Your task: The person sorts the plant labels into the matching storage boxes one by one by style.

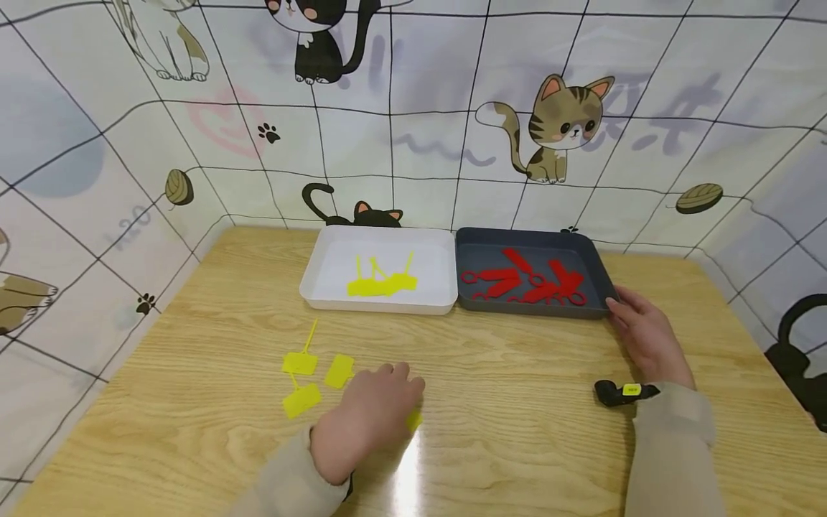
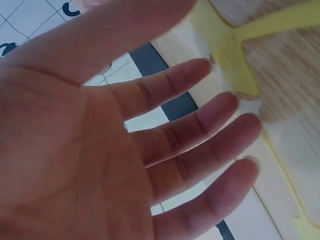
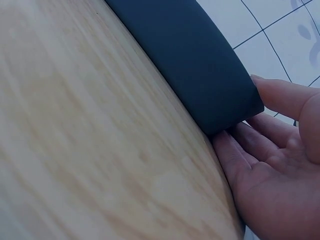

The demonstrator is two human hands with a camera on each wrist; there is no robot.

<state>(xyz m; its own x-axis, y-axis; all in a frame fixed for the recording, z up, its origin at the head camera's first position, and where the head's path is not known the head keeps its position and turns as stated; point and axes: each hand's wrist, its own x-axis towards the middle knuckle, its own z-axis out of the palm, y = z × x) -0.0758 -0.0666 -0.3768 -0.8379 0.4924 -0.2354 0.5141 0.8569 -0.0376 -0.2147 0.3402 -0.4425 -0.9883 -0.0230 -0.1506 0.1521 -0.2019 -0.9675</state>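
Observation:
My left hand point(image 1: 381, 409) is low over the table, palm down. In the left wrist view its fingers are loosely extended, and the fingertips reach the edge of a yellow tag with a thin strip point(image 2: 225, 55); whether they touch it, I cannot tell. In the head view that tag point(image 1: 414, 420) is mostly hidden by the hand. At the near right corner of the dark grey tray point(image 1: 536, 309), my right hand point(image 1: 649, 337) holds on, thumb at the rim and fingers around the corner below. Red tags with ring ends point(image 1: 543, 291) lie inside this tray.
Left of the grey tray, against it, stands a white tray point(image 1: 381, 307) with several yellow tags point(image 1: 382, 286). On the wooden table left of my left hand lie loose yellow tags point(image 1: 300, 363). A cat-patterned cloth point(image 1: 420, 143) rises behind the trays.

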